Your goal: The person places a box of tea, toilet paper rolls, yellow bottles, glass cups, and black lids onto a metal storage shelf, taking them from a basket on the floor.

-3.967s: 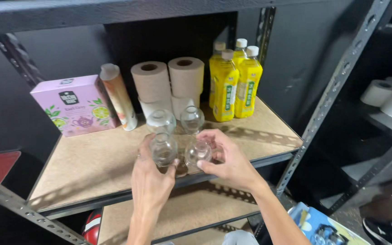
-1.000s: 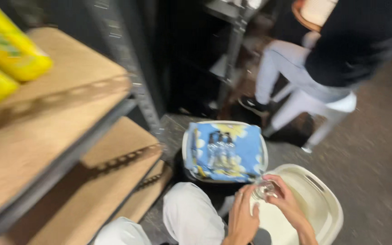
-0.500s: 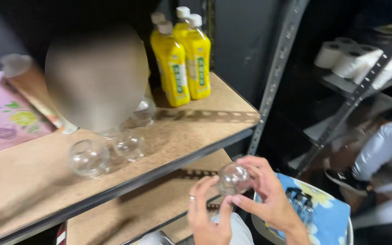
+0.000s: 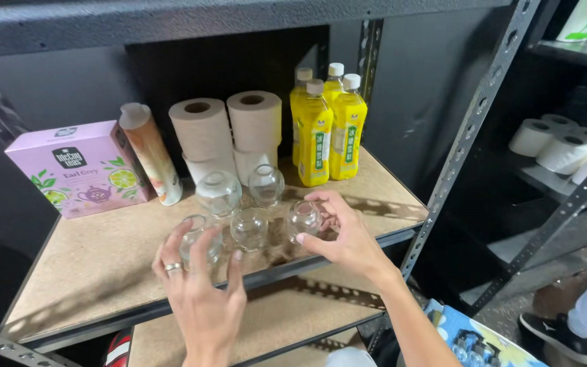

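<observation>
On the shelf (image 4: 103, 265), a purple box (image 4: 76, 168) is standing at the far left, with a tilted can (image 4: 149, 153) just beside it. The left hand (image 4: 202, 292) is spreading its fingers around the left jar (image 4: 198, 239); they are touching the glass, but whether they are gripping it I cannot tell. The middle jar (image 4: 248, 228) is standing free between the two hands. The right hand (image 4: 348, 238) is pinching the right jar (image 4: 304, 219) between thumb and fingers, upright near the front edge. Two more jars (image 4: 239, 189) are standing behind, then paper rolls (image 4: 229, 132) and yellow bottles (image 4: 324, 126) further right.
</observation>
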